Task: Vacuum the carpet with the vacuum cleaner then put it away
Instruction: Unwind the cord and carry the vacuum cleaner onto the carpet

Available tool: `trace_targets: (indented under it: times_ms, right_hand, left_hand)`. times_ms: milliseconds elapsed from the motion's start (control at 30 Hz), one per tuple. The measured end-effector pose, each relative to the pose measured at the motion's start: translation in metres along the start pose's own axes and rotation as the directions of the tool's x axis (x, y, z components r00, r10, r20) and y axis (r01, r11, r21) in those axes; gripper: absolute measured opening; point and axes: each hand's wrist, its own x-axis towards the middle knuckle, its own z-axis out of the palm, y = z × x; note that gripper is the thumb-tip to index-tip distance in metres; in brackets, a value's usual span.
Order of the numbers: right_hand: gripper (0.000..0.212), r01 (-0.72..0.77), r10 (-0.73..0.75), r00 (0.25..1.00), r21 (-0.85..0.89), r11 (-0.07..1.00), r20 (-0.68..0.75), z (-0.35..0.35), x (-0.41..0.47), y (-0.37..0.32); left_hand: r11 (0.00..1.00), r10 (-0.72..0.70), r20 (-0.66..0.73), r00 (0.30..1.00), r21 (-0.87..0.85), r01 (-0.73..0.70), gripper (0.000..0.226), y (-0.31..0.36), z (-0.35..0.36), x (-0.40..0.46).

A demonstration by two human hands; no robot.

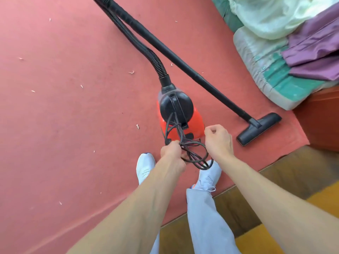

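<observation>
The red canister vacuum cleaner [180,116] stands on the pink carpet [64,107], its rear partly hidden behind the loops of black power cord [194,154]. Just near of the canister, the left hand [171,153] grips the bundled cord. The right hand [218,140] hovers beside it with fingers curled; whether it pinches a strand cannot be told. The ribbed hose [156,61] and wand [183,63] run out of view above; the floor nozzle [259,128] lies right of the canister.
</observation>
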Motion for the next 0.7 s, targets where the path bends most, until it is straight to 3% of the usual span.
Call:
trace_targets:
  times_ms: [100,200,333,433,500,600,700]
  right_hand:
    - [0.023,-0.004,0.011,0.996,0.078,0.997,-0.085,-0.005,-0.019,-0.006]
    - [0.023,-0.013,0.030,0.993,0.140,0.990,-0.117,-0.011,-0.034,-0.014]
    - [0.020,0.013,-0.003,0.997,0.145,0.989,-0.072,-0.011,-0.053,-0.019]
    - [0.021,0.201,-0.190,0.975,0.101,0.974,-0.112,-0.011,-0.070,-0.020]
    - [0.024,0.359,-0.357,0.926,-0.006,0.933,-0.120,-0.012,-0.079,-0.021]
    - [0.025,0.381,-0.377,0.923,-0.049,0.923,0.080,-0.012,-0.088,-0.025]
    - [0.030,0.275,-0.212,0.941,-0.229,0.934,0.263,-0.007,-0.089,-0.022]
  left_hand:
    - [0.998,0.039,-0.033,0.999,0.043,-0.038,0.002,-0.028,-0.015,-0.015]
    - [0.975,0.110,-0.074,0.991,0.200,-0.093,0.015,-0.053,-0.029,-0.019]
    - [0.931,0.126,0.054,0.991,0.339,-0.137,0.021,-0.062,-0.047,-0.042]
    - [0.920,0.093,0.153,0.984,0.365,-0.144,0.016,-0.058,-0.056,-0.049]
    - [0.852,0.163,0.197,0.967,0.467,-0.238,0.003,-0.053,-0.059,-0.046]
    - [0.691,0.246,0.267,0.932,0.626,-0.362,0.034,-0.046,-0.066,-0.037]
    - [0.606,0.273,0.353,0.895,0.660,-0.445,0.040,-0.037,-0.071,-0.042]
